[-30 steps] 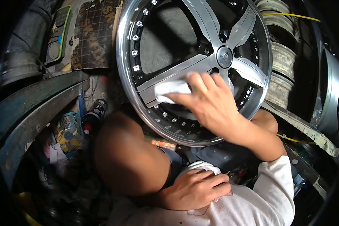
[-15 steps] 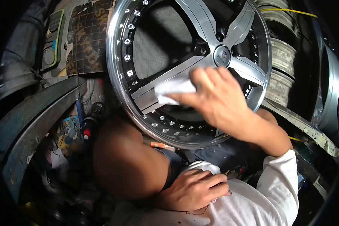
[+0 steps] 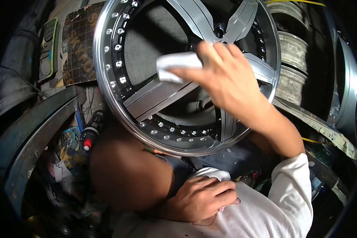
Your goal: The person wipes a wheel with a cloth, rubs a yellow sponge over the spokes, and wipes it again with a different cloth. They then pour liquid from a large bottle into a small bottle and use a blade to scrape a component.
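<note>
Chrome-lipped alloy wheel (image 3: 119, 101) is standing upright in front of the person, leaning toward the knees, its polished rim ringed with bright bolts and its grey spokes meeting under the raised hand. Right hand (image 3: 226, 85) is pressing a folded white cloth (image 3: 177, 65) against the spoke (image 3: 158, 97) that runs down and to the left of the grip; the fingers are closed together on the cloth, pinching its near edge while the rest of it sticks out past the fingertips (the hub itself is hidden behind the hand). Left hand (image 3: 202, 198) is lying low against the white shirt (image 3: 265, 210), curled shut around a second white wad (image 3: 212, 173), of which only the top is showing above the knuckles. Between that hand and the wheel's lower rim a bare knee (image 3: 127, 174) is filling the middle of the view. Well to the left of the knee, a black spray can with a red nozzle (image 3: 92, 133) is lying among scraps on the floor. Beyond the right hand, older bare rims (image 3: 291, 51) are stacked just behind the wheel.
</note>
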Available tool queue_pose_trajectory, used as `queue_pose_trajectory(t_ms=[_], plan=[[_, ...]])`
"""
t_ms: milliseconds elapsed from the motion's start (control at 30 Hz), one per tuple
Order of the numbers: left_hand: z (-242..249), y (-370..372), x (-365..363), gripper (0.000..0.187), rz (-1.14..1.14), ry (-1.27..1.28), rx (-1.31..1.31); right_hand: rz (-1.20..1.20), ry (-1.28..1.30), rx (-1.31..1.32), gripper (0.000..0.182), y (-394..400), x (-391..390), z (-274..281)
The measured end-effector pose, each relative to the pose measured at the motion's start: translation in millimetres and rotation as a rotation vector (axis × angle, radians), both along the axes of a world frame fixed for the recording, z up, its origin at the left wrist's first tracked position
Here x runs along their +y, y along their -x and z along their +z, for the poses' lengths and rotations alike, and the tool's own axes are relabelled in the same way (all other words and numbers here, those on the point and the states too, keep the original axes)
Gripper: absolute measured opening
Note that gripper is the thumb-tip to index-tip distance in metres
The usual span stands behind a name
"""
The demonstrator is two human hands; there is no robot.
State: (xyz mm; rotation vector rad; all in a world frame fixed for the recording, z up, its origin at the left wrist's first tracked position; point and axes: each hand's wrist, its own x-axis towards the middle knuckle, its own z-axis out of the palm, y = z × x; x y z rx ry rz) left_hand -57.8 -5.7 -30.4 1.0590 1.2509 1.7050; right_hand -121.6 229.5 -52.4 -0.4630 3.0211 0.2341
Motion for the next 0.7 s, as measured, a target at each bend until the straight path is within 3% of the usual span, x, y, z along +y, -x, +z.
queue_pose_trajectory(t_ms=[100,233,367,500,700], plan=[[-1.1,3.0,0.6,0.018,0.033,0.026,-0.003,0.048,0.046,-0.07,0.039,-24.3,-16.6,-2.1],[0.5,-2.4,3.6,0.018,0.026,0.033,-0.008,0.037,0.002,-0.001,0.033,3.2,-14.8,-5.0],[-0.5,2.3,0.4,0.017,0.058,0.053,-0.007,-0.004,0.143,-0.097,0.039,-26.3,-26.3,-8.2],[0.1,-1.2,2.5,0.017,0.045,0.042,-0.049,-0.03,0.04,-0.113,0.041,-12.5,-31.3,0.9],[-1.3,-2.5,0.6,0.017,0.048,0.032,-0.048,-0.096,0.1,-0.134,0.043,-10.2,-35.5,2.9]])
